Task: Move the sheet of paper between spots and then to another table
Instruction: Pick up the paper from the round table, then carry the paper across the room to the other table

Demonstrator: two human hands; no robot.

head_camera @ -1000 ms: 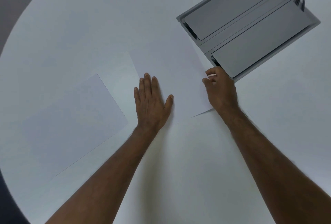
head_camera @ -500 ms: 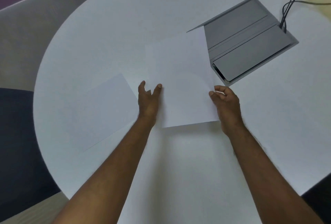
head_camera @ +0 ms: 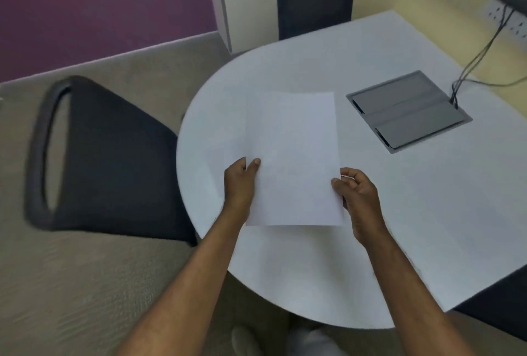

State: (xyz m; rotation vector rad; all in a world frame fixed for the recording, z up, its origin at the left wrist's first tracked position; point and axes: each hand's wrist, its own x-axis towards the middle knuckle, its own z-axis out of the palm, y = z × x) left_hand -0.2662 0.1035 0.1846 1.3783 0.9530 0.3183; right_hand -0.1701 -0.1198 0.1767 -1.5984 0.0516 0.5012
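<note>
A white sheet of paper hangs lifted above the round white table, held upright in portrait. My left hand pinches its left edge, thumb on top. My right hand pinches its right edge near the lower corner. A second sheet that lay on the table's left part is hard to make out; only a faint outline shows behind the held sheet.
A grey cable box is set into the table at the right, with dark cables running from it to the wall. A black chair stands left of the table. Carpet floor lies below; my shoes show under the table edge.
The sheet was flat on the table under my left palm; both hands have lifted it off and turned it toward me. My view has pulled back and up from the table.
</note>
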